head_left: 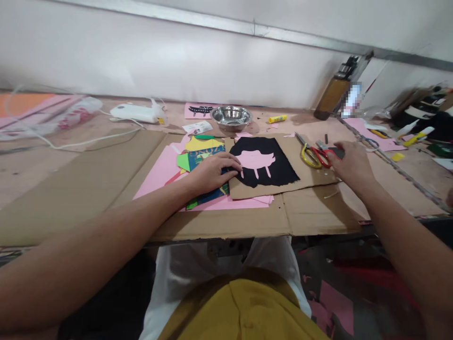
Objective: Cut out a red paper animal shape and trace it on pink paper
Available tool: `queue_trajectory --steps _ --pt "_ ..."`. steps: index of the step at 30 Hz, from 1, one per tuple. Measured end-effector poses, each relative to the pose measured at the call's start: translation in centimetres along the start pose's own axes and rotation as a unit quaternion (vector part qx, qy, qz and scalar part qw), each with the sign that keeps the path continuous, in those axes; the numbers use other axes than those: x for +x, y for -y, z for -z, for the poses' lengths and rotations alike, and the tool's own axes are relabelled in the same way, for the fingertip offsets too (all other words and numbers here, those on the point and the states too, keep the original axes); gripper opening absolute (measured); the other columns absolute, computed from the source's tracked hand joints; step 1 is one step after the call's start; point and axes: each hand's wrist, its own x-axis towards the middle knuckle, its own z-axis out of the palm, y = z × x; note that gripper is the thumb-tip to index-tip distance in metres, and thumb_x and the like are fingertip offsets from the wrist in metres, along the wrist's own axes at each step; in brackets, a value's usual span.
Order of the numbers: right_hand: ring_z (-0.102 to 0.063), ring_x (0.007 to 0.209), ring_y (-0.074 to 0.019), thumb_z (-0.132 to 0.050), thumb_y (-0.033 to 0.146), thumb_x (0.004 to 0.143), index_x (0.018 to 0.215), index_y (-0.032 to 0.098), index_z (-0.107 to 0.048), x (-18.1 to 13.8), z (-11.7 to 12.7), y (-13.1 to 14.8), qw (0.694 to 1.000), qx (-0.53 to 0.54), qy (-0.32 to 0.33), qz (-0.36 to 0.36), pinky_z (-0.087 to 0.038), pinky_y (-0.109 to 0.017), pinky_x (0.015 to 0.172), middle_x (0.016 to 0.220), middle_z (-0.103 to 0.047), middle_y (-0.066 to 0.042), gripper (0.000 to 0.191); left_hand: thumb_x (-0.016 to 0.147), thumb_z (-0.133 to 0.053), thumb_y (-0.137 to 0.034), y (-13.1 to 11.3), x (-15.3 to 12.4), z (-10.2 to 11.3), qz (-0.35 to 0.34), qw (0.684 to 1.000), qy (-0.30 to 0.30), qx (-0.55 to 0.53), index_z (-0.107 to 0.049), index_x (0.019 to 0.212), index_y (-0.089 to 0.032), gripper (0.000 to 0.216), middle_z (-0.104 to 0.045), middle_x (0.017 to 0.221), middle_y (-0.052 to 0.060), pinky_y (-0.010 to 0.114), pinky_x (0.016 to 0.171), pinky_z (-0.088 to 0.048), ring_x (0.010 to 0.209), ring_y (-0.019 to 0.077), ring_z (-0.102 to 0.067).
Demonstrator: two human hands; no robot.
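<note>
My left hand (212,172) lies flat with fingers stretched, its fingertips on the left edge of a pink paper animal cutout (256,160) with legs. That cutout rests on a black piece (283,172) with ragged edges, on top of a cardboard sheet (244,192). Under my left wrist are a blue printed booklet (196,163) and pink paper sheets (155,174). My right hand (352,167) is at the red-handled scissors (322,158), thumb by the handle and fingers apart. A small dark piece (338,152) shows between thumb and index finger. Yellow-handled scissors (309,158) lie alongside.
A steel bowl (231,118), a yellow glue stick (278,119) and a pink card with a black crocodile shape (200,111) sit at the back. A brown bottle (329,97) stands by the wall. Left is a white device (132,113) with cable; pens lie right.
</note>
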Motion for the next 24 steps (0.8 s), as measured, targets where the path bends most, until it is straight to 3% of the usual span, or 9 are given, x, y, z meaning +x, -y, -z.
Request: queue_trajectory --steps 4,9,12,15,19,22,24 --pt "-0.059 0.104 -0.0405 -0.054 0.044 0.087 0.118 0.011 -0.065 -0.4 -0.5 -3.0 0.981 -0.141 0.101 -0.082 -0.048 -0.050 0.080 0.112 -0.066 -0.024 0.047 0.094 -0.054 -0.029 0.1 0.0 0.0 -0.005 1.000 0.002 0.005 -0.075 0.096 -0.022 0.022 -0.070 0.110 0.006 0.037 0.096 -0.053 0.102 0.0193 -0.066" --pt "-0.065 0.100 -0.0357 -0.049 0.029 0.089 0.110 0.010 -0.069 0.0 0.1 -2.5 0.965 -0.176 0.184 -0.064 -0.048 -0.043 0.079 0.107 -0.069 -0.024 0.034 0.095 -0.054 -0.029 0.3 0.0 0.0 -0.010 1.000 0.007 0.013 -0.075 0.098 -0.022 0.022 -0.070 0.111 0.006 0.037 0.096 -0.053 0.102 0.0196 -0.067" --pt "-0.068 0.090 -0.0320 -0.050 0.024 0.089 0.103 0.011 -0.073 0.2 0.7 -1.8 0.975 -0.129 0.159 -0.089 -0.048 -0.039 0.076 0.096 -0.072 -0.021 0.030 0.095 -0.054 -0.030 0.3 0.0 -0.1 -0.011 1.000 0.004 0.015 -0.074 0.097 -0.022 0.023 -0.071 0.111 0.006 0.037 0.096 -0.053 0.103 0.0199 -0.066" --pt "-0.068 0.087 -0.0295 -0.054 0.030 0.089 0.111 0.014 -0.073 -0.2 1.0 -0.7 0.986 -0.038 0.102 -0.127 -0.049 -0.036 0.074 0.096 -0.074 -0.016 0.033 0.095 -0.053 -0.031 0.3 0.0 -0.1 -0.011 1.000 0.006 0.014 -0.074 0.097 -0.022 0.023 -0.071 0.112 0.006 0.037 0.096 -0.053 0.103 0.0198 -0.066" --pt "-0.067 0.093 -0.0279 -0.058 0.040 0.088 0.113 0.017 -0.072 -0.3 1.1 -0.1 0.989 0.062 0.085 -0.102 -0.050 -0.037 0.082 0.102 -0.074 -0.012 0.036 0.095 -0.052 -0.031 0.2 0.0 0.1 -0.014 1.000 0.009 0.014 -0.074 0.098 -0.021 0.024 -0.071 0.112 0.007 0.037 0.095 -0.053 0.103 0.0198 -0.066" --pt "-0.063 0.108 -0.0313 -0.053 0.043 0.090 0.117 0.016 -0.068 0.4 0.7 -2.1 0.992 0.047 0.038 -0.109 -0.047 -0.045 0.095 0.113 -0.070 -0.016 0.040 0.095 -0.051 -0.032 0.2 0.0 0.2 -0.010 1.000 0.009 0.014 -0.074 0.098 -0.021 0.025 -0.071 0.111 0.007 0.037 0.095 -0.053 0.102 0.0200 -0.067" --pt "-0.054 0.121 -0.0382 -0.058 0.047 0.086 0.122 0.013 -0.064 0.6 0.0 -4.4 0.988 -0.014 0.005 -0.151 -0.041 -0.056 0.102 0.124 -0.063 -0.023 0.050 0.094 -0.051 -0.032 0.1 0.0 0.2 -0.010 1.000 0.010 0.014 -0.074 0.097 -0.021 0.026 -0.071 0.111 0.007 0.038 0.095 -0.053 0.102 0.0201 -0.067"
